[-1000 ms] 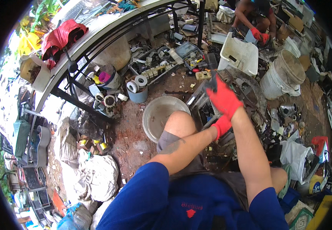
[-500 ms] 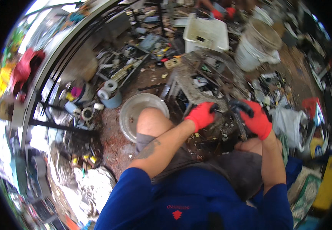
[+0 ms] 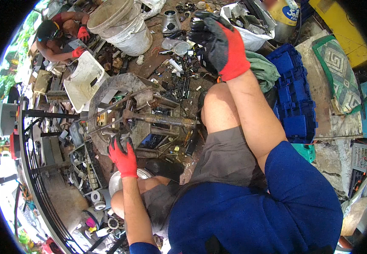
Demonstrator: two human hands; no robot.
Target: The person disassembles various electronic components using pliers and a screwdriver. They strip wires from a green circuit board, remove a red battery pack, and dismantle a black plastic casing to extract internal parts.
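Observation:
My left hand (image 3: 123, 157), in a red glove with dark fingertips, rests at the near edge of a worn, grey, rounded work block (image 3: 101, 91). Its fingers are spread, with nothing visible in them. Across the block lies a rusty metal bar (image 3: 162, 120) with a wider end, like a hammer; neither hand touches it. Farther right, my right hand (image 3: 222, 46) is raised in a red glove with a black palm. Those fingers stretch out toward the left, and I see nothing held. Beside it stands a white sack (image 3: 257, 41) of dark scrap pieces.
Small scrap (image 3: 181, 82) litters the floor beyond my knees. White buckets (image 3: 133, 39) and a pale plastic bin (image 3: 82, 82) stand farther off. Another person (image 3: 60, 38) in red gloves works at the far left. At right lie a blue plastic case (image 3: 291, 93) and a patterned mat (image 3: 337, 72).
The view has swung to the right. My hands, close together over the block before, are now far apart, the right one raised out toward the white sack.

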